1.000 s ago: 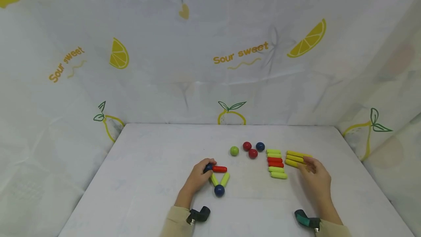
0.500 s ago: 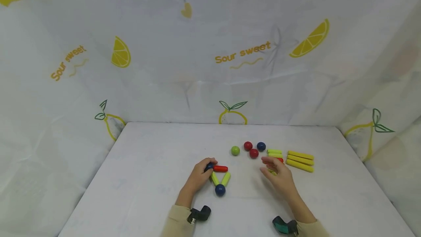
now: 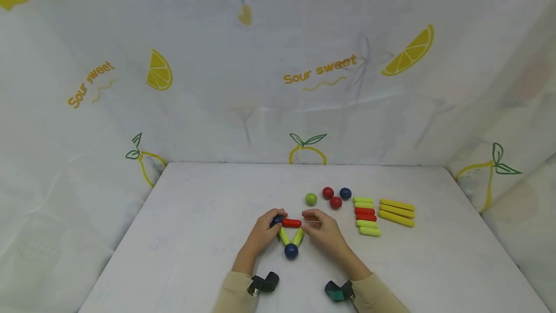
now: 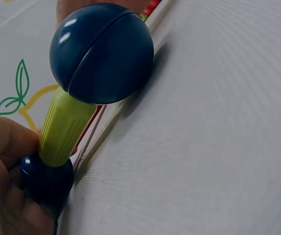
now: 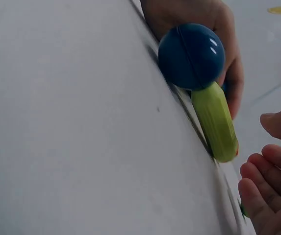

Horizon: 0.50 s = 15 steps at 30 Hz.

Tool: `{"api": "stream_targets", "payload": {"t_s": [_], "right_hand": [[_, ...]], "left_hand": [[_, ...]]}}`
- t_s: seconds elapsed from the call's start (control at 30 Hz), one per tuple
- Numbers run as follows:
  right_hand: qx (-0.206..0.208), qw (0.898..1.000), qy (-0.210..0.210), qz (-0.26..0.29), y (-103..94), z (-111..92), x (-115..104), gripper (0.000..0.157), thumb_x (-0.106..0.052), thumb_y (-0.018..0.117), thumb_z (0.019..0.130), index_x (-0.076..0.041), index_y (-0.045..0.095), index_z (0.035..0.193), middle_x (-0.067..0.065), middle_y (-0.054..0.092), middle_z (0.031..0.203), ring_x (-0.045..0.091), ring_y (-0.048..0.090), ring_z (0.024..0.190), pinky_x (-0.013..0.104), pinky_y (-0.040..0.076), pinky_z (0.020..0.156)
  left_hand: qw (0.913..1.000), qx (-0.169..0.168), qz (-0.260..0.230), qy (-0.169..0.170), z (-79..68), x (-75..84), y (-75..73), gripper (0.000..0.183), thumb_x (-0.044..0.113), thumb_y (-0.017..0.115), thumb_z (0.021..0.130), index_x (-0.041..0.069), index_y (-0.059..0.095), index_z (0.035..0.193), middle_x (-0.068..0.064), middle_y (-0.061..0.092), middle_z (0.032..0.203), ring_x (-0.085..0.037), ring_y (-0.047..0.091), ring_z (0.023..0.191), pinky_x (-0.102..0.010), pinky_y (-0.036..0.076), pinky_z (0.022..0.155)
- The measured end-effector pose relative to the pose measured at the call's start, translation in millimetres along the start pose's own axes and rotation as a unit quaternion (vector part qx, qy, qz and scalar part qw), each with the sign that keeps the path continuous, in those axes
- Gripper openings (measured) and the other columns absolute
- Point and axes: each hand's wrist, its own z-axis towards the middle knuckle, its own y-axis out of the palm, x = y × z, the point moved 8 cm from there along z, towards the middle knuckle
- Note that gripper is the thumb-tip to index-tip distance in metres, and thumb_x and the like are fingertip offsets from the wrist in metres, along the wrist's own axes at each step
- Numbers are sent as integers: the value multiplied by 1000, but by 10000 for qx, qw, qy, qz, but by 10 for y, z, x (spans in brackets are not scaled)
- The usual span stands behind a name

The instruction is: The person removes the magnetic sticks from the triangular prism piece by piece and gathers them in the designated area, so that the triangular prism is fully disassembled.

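Observation:
My left hand grips a dark blue ball at the corner of a small ball-and-rod figure lying on the table. From that ball a red rod runs right and a lime-green rod runs toward the near blue ball. A second lime-green rod slants from the near ball, its far end free of any ball. Close by the free ends of the red and second green rods is my right hand, fingers loosely bent and thumb apart; the right wrist view shows nothing between them.
Behind the figure lie a green ball, two red balls and another blue ball. To their right stretches a column of short green and red rods, then long yellow rods. A printed cloth hangs beyond the white table.
My right hand has swept left from the yellow rods, past the short rods, to the figure's right side. My left hand stays on its blue ball.

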Motion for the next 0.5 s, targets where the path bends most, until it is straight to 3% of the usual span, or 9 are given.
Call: {"api": "stream_targets", "payload": {"t_s": [0.23,0.5], "right_hand": [[98,9997,22,-234,207,109,-3,31,-14,71,82,-6,64,111,8,67,108,19,64,94,33,56,83],[410,9971,100,-630,237,160,-71,25,-4,70,74,-6,67,99,6,66,93,14,55,78,22,51,67]], "left_hand": [[10000,26,-44,68,-17,-3,6,28,2,52,89,8,61,115,-7,63,121,-24,52,125,-46,39,108],[9999,15,17,118,2,22,-5,28,3,53,89,7,60,115,-7,64,120,-24,52,125,-45,39,108]]}}
